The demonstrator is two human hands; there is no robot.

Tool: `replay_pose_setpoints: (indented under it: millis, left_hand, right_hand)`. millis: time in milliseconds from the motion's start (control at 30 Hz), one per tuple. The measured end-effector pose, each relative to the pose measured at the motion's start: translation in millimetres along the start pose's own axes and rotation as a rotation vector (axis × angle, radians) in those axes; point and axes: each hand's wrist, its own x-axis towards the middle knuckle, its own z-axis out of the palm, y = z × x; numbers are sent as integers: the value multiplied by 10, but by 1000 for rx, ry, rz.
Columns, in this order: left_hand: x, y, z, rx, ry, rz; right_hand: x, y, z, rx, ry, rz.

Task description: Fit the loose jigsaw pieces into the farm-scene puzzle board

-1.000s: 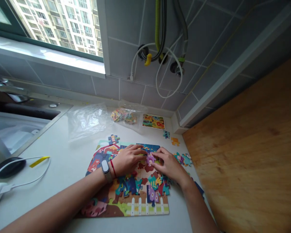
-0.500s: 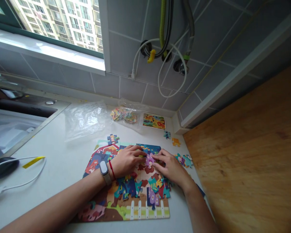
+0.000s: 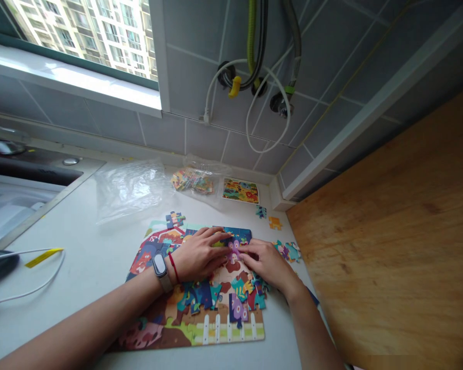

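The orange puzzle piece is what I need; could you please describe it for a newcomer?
On the white counter, go to the edge beside the brown wooden surface. The orange puzzle piece lies there, between a small teal piece and a multicoloured cluster; unlike them, it is almost all orange.

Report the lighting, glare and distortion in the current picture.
Head view: daylight nearly bleaches the sill, and the bag shows patchy glare; head view: the puzzle lies in softer light, its colours distinct; head view: the wood panel darkens toward the right edge, and the wall tiles lean, probably lens distortion.
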Motion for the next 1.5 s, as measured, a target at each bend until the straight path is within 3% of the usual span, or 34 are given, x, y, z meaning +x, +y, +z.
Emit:
replay_pose_setpoints:
  millis: [367,700,867,1100,1367,1500]
  left_hand:
    - [-17,-50,47,-21,-3,-16]
    - [5,-54,5,-31,47,52]
    - [18,-54,-19,-36,90,103]
    - [9,-41,13,5,162,160]
    - [6,-36,7,3,143,144]
    - [13,-42,-13,-13,194,119]
  right_hand:
    - [-60,-9,-39,47,79,23]
    - [-783,-554,290,-197,103,174]
    - [-828,-503,593,-139,294,158]
    - [-844,-359,921,-202,740,-6]
    - [-895,-392,914,-163,885,-181]
    - [-853,-418,830,-70,895,-215]
